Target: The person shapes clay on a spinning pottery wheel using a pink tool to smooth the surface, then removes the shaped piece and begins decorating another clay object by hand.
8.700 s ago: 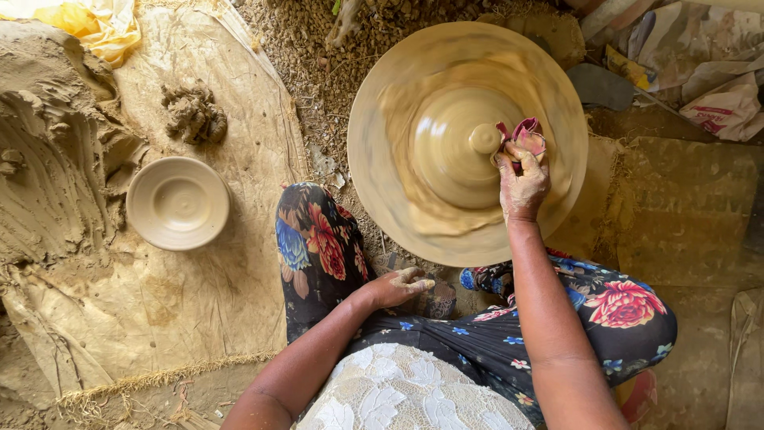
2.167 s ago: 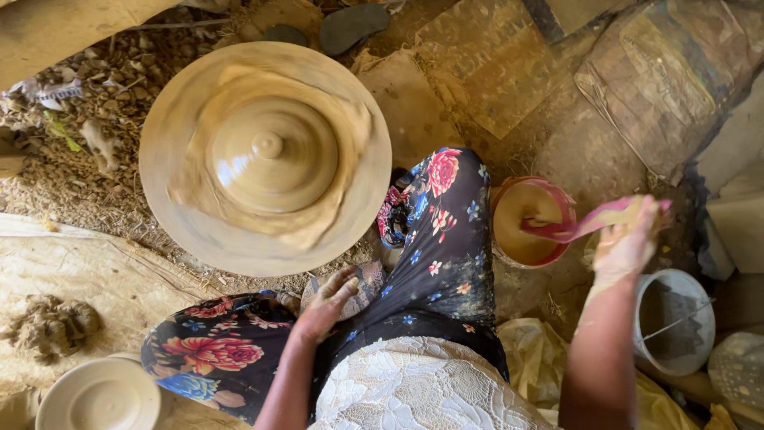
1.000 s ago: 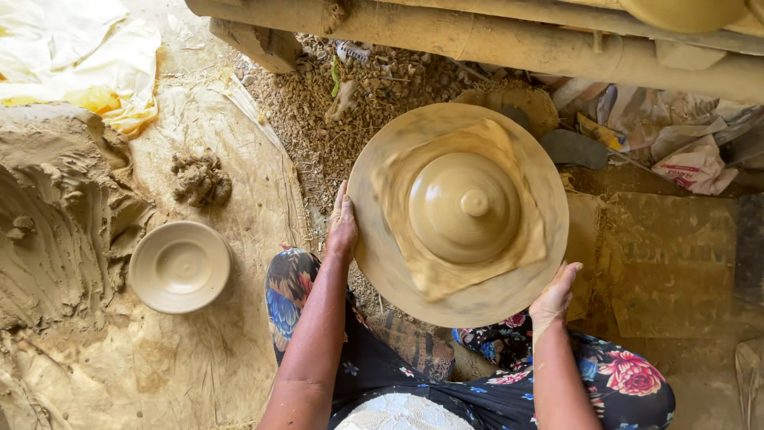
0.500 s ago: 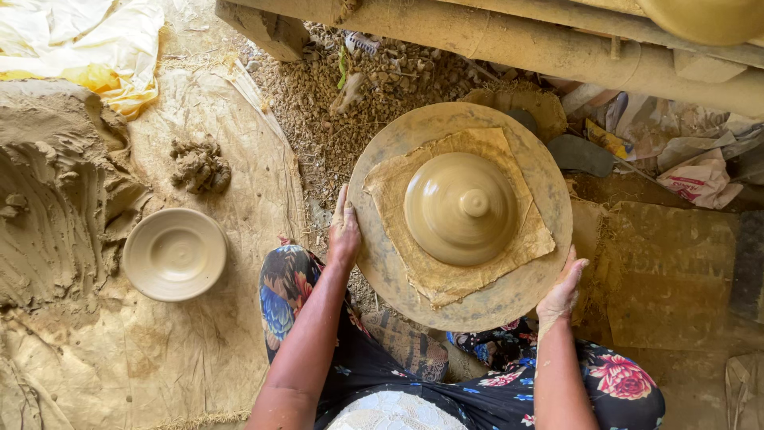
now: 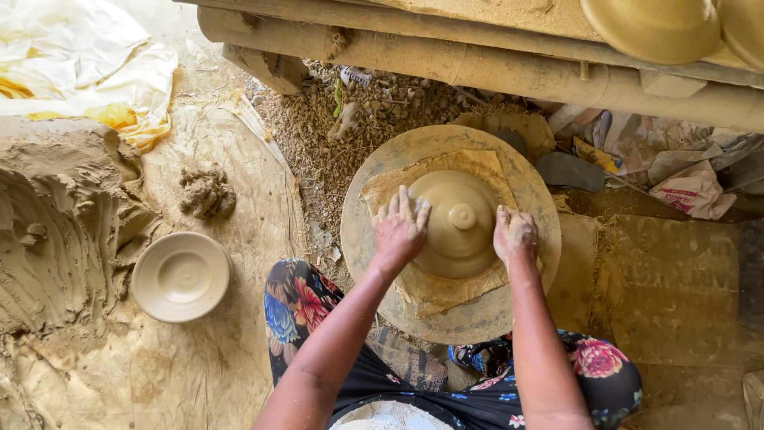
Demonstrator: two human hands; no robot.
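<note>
The person sits on the ground with knees spread, floral cloth over both legs, and a round potter's wheel lies between them. On the wheel rests a ragged sheet of clay-smeared cloth, and on that stands a domed clay lid with a small knob at its top. The left hand lies flat against the dome's left flank, fingers spread and pointing away from the body; its grip is open, pressing rather than clasping. The right hand rests against the dome's right edge, coated in wet clay, fingers curled loosely inward; whether it pinches anything cannot be told. The two hands flank the knob, which stands free between them.

To the left, well apart from the wheel, a shallow clay bowl sits on a mud-stained sheet. Beyond the bowl lies a small rough lump of clay, and farther left a large mass of worked clay. Above the wheel, loose debris covers the ground before a wooden beam, on which another clay piece rests.
</note>
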